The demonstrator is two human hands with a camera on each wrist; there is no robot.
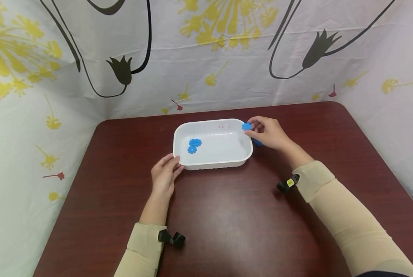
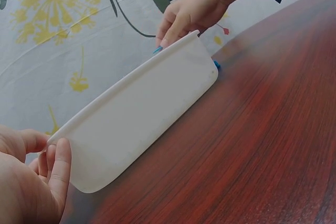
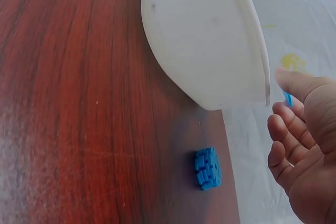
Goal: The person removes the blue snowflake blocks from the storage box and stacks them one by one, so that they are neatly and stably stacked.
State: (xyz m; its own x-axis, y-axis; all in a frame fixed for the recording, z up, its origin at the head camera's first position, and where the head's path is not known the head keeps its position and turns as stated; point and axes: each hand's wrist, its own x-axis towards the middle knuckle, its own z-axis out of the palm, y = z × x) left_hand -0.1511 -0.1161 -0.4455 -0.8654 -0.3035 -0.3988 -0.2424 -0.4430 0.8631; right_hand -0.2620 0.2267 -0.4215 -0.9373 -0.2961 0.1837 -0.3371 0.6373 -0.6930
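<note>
A white plastic tray (image 1: 213, 166) stands on the table, several blue notched discs (image 1: 192, 149) lying in its left part. At the tray's near left corner, my left hand (image 1: 163, 177) pinches the rim between thumb and fingers, as the left wrist view also shows. My right hand (image 1: 270, 132) pinches one blue notched disc (image 1: 246, 126) over the tray's far right corner. Below that hand, a small stack of blue discs (image 3: 208, 169) sits on the table just outside the tray's right end, partly hidden by the hand in the head view.
The dark red wooden table (image 1: 227, 215) carries the tray towards its far side. A white cloth (image 1: 199, 88) with yellow and grey flower prints hangs behind the table and along both sides. Black wrist cameras (image 1: 171, 238) are strapped over both sleeves.
</note>
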